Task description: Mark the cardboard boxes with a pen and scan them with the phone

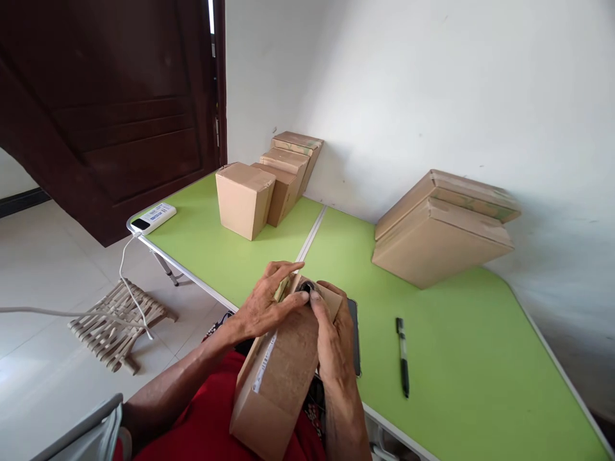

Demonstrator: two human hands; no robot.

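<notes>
A brown cardboard box (283, 378) lies tilted across my lap, its far end at the table's edge. A pale printed label (264, 363) runs along its left side. At the far end is a small dark round thing (306, 287); I cannot tell whether it is an object or an opening. My left hand (269, 301) grips the box's far left edge, index finger stretched out and thumb at the dark spot. Around the far right side wraps my right hand (331, 326), its thumb also at that spot. Fingers behind the box are partly hidden.
On the green folding table (461, 346) lies a black marker pen (402, 357). A dark flat device (354, 333) shows beside my right hand. Several cardboard boxes (245, 198) stand back left, two more boxes (442, 237) right. A power strip (154, 218) sits left, above a woven stool (122, 326).
</notes>
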